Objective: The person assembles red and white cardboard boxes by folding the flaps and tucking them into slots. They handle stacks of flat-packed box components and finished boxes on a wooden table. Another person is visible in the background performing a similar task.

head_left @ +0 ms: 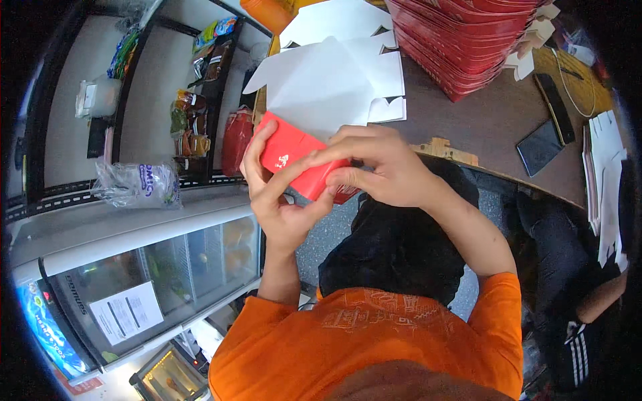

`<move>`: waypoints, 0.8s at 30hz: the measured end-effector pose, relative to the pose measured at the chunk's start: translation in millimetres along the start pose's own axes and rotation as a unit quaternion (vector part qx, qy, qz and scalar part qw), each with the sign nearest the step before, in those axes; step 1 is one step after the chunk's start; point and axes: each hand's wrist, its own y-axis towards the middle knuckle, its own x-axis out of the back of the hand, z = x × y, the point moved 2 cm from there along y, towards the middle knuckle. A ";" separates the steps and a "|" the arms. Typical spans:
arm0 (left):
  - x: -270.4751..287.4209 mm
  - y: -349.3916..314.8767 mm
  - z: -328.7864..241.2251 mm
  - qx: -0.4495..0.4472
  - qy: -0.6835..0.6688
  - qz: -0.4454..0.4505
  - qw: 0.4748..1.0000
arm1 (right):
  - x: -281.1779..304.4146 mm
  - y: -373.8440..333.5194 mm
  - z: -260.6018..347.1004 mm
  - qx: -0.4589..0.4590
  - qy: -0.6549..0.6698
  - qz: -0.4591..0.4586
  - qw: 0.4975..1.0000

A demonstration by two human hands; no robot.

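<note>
Between my two hands is a small red cardboard carton (pixel 289 148), partly folded, with a small white print on its face. My left hand (pixel 271 194) wraps it from the left and below, the thumb up along its far left corner. My right hand (pixel 384 164) grips its right end, fingers and thumb pinching the edge; what lies under those fingers is hidden. Just beyond the carton, flat white carton blanks (pixel 321 83) lie at the table's edge, and the carton overlaps the nearest one.
A tall pile of nested red cartons (pixel 461 40) stands on the brown table (pixel 461 127). Two dark phones (pixel 550 127) and more white blanks (pixel 605 174) lie to the right. Shelves with packets (pixel 194 127) and a glass-fronted fridge (pixel 180 260) line the left. Another person's arm (pixel 602 301) shows at right.
</note>
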 end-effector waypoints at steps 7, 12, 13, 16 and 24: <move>10.6 6.4 -11.3 -0.024 -0.010 0.026 0.999 | -5.1 -4.0 10.3 0.065 -0.049 -0.034 0.996; 17.5 11.7 -8.4 -0.019 -0.053 0.040 0.998 | -10.1 -1.5 12.1 0.045 0.003 -0.031 0.999; 18.6 11.2 -6.7 -0.014 -0.062 0.050 0.997 | -10.2 -2.1 11.5 0.040 0.002 -0.023 0.999; 20.6 9.3 -6.6 -0.025 -0.038 0.070 0.997 | -9.9 -4.3 11.0 0.031 -0.001 -0.009 0.999; 13.5 6.5 -5.8 -0.014 -0.016 0.058 0.998 | -10.2 -1.8 14.5 0.003 0.007 0.032 0.999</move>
